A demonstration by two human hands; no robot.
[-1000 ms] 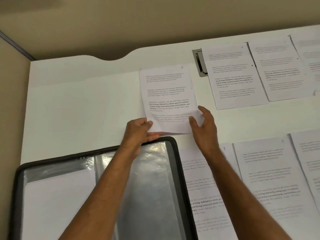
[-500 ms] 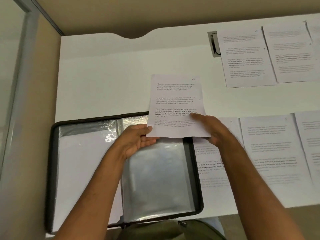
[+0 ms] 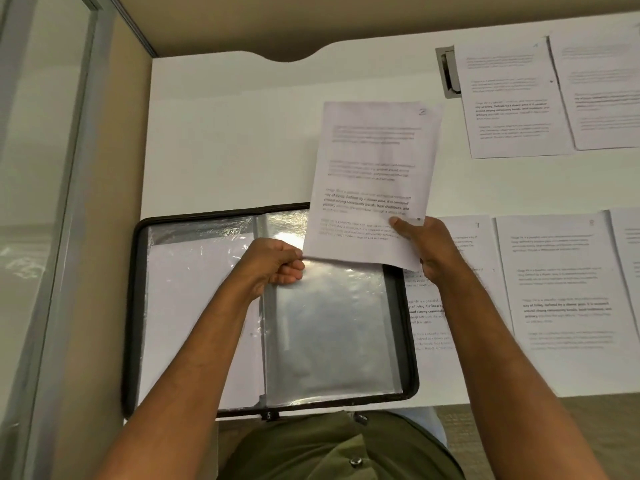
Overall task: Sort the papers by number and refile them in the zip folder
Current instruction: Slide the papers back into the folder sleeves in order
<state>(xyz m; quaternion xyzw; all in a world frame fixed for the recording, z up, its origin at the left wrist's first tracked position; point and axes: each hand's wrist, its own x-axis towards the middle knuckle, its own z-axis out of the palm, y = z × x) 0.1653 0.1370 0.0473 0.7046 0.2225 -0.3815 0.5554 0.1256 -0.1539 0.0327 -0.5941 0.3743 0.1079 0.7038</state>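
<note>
Both my forearms reach forward and upward from the lower edge of the view, bare to the elbow. My left hand [image 3: 273, 263] is curled, knuckles up, fingers folded under with the thumb closing against them in a pinch. My right hand [image 3: 427, 245] sits a little farther forward, thumb stretched out flat on top, its fingers tucked underneath out of sight.

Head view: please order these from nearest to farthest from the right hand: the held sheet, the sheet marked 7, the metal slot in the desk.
1. The held sheet: the right hand grips its lower right corner.
2. The sheet marked 7: flat on the desk, partly under that hand.
3. The metal slot: far edge of the desk, partly covered by a page.
</note>
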